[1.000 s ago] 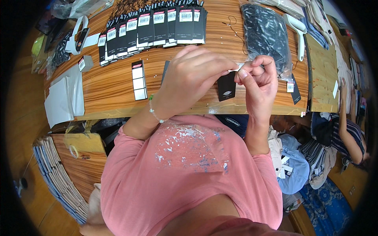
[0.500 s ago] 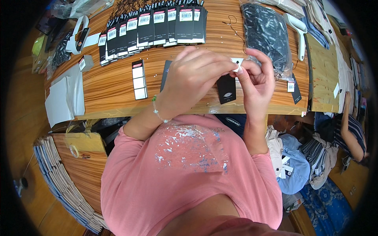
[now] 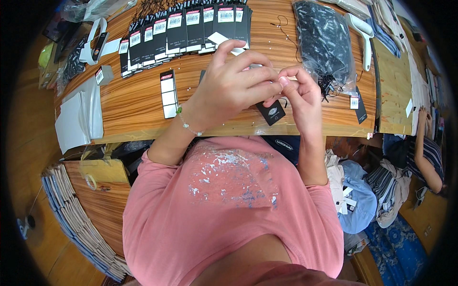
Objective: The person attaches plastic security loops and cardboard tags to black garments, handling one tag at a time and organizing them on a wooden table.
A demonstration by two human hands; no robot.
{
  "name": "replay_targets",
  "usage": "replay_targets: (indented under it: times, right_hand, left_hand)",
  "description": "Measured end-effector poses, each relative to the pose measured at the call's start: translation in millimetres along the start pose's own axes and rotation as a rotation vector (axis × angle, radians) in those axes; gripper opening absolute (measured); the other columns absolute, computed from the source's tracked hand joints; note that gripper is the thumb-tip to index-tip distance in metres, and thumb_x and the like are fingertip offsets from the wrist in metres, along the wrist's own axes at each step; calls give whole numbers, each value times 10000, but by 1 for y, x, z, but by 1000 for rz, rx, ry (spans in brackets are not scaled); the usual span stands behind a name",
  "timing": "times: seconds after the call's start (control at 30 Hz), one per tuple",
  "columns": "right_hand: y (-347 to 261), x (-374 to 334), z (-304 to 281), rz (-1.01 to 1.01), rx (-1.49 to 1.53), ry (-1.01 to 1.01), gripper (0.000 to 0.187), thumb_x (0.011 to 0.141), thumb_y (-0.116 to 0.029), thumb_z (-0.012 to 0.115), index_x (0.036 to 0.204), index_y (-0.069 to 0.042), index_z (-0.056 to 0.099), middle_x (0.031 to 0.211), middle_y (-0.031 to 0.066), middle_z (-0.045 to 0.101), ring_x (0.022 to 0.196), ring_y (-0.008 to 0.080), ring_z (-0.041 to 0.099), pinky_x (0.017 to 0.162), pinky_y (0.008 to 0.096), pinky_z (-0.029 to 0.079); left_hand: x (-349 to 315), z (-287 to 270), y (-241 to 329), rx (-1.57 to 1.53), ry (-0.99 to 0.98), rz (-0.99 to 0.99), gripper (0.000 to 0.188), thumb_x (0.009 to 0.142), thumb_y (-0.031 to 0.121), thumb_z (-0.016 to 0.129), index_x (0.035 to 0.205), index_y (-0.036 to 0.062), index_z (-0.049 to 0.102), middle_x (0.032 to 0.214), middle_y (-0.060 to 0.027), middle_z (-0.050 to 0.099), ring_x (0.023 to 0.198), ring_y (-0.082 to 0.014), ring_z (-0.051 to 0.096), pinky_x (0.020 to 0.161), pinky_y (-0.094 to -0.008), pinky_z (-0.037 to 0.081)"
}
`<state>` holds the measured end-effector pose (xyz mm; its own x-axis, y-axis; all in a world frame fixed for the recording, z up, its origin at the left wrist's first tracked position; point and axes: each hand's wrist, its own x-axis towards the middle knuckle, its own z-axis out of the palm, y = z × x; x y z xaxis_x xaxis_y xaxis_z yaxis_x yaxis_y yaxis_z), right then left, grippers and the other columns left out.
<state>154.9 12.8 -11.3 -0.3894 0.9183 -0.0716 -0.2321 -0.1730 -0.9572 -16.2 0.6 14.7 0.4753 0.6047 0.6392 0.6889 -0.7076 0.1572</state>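
Swung aslant now, black tag [image 3: 271, 114] lies just near of left hand [image 3: 233, 82] and right hand [image 3: 304, 95], fingertips meeting; what they're grasping, I can't tell!

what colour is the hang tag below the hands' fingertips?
Black hang tag, with pale oval emblem; best in head view.

Black tags [image 3: 177, 37] on wooden table [image 3: 133, 107]
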Motion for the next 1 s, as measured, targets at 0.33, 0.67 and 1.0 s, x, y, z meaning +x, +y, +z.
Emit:
replay_targets:
  times: [0.33, 0.67, 1.0]
  right_hand:
    - [-3, 9, -8, -318, -508, 388, 129, 933, -124, 386, 888, -19, 447, 612, 63, 595, 451, 70, 494, 415, 203, 386]
    - [5, 22, -18, -459, -86, 324, 120, 952, -160, 341, 949, -47, 382, 816, 142, 599, 676, 137, 578, 614, 220, 445]
    - [34, 30, 4, -213, 231, 312, 114, 953, -191, 345, 965, -79, 361, 677, 119, 516, 402, 114, 447, 355, 198, 352]
  left_hand:
    - [-5, 5, -2, 43, 27, -43, 107, 683, 153, 592, 781, 176, 628, 776, 67, 573, 834, -104, 545, 824, -392, 378]
    - [-8, 6, -7, -199, 75, -228, 150, 694, 6, 620, 827, 75, 620, 812, -30, 616, 773, -193, 578, 706, -316, 426]
    - [-9, 27, -3, -260, 209, -218, 173, 694, 52, 624, 861, 77, 587, 796, -45, 596, 706, -215, 560, 642, -321, 421]
